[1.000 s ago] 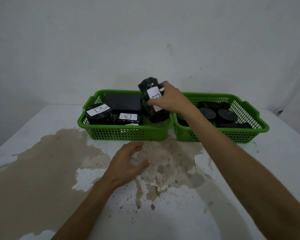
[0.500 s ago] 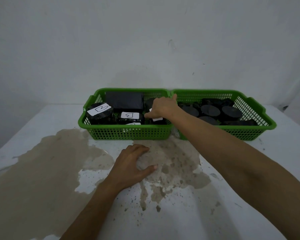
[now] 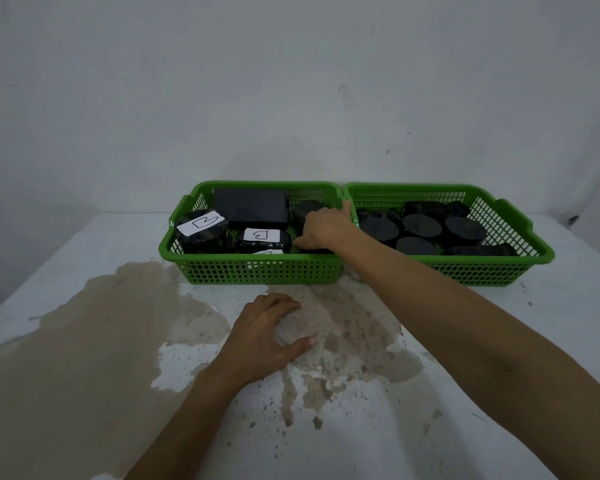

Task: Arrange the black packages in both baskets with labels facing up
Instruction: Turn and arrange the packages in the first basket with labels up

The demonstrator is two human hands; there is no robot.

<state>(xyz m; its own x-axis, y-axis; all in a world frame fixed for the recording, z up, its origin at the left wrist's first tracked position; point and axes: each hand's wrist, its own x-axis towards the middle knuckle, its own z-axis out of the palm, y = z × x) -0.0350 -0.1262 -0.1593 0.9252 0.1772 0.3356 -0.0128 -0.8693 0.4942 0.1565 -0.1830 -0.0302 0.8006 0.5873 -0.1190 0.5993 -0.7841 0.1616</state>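
Note:
Two green baskets stand side by side at the back of the table. The left basket [image 3: 250, 259] holds black packages: one with a white label up [image 3: 201, 223], one labelled B [image 3: 262, 235], a flat rectangular one showing no label [image 3: 251, 206], and a round one [image 3: 307, 209] behind my right hand. My right hand [image 3: 326, 230] reaches into that basket's right end, fingers curled down over a black package that it mostly hides. The right basket [image 3: 464, 265] holds several round black packages [image 3: 421, 225] with no labels showing. My left hand [image 3: 263, 337] rests on the table, holding nothing.
The white table top [image 3: 499, 341] has a large brown worn patch [image 3: 83, 341] across its left and middle. A plain wall [image 3: 291, 98] stands right behind the baskets. The right basket's handle [image 3: 506, 206] sticks out at the far right.
My right hand held a labelled black package upright above the left basket, then lowered it into the basket's right end. It now covers the package. My left hand curled its fingers slightly.

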